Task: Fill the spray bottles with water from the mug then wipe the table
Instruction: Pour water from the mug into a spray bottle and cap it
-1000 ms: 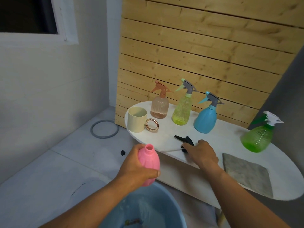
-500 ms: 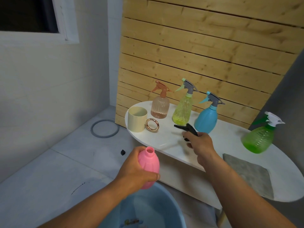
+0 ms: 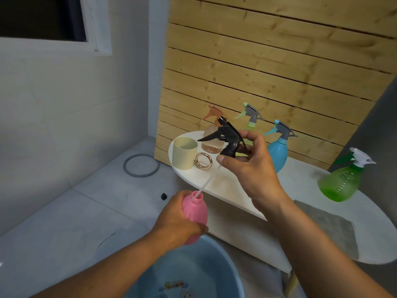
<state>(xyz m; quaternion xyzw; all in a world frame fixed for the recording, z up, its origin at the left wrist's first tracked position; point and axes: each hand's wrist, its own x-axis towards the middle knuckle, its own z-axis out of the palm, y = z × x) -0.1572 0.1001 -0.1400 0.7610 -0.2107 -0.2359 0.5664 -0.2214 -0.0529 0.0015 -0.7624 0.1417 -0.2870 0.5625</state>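
Left hand (image 3: 175,220) gripped the pink bottle (image 3: 194,214); right hand (image 3: 250,166) above it pinched the black sprayer head (image 3: 227,136), its tube (image 3: 207,181) entering the bottle mouth.

A slatted pale-wood panel (image 3: 268,67) leaned against the grey-white wall (image 3: 64,108). A white-framed window (image 3: 94,24), dark beyond, sat upper left. The floor (image 3: 53,222) was large pale tiles, where a grey ring (image 3: 141,165), perhaps rubber, lay.
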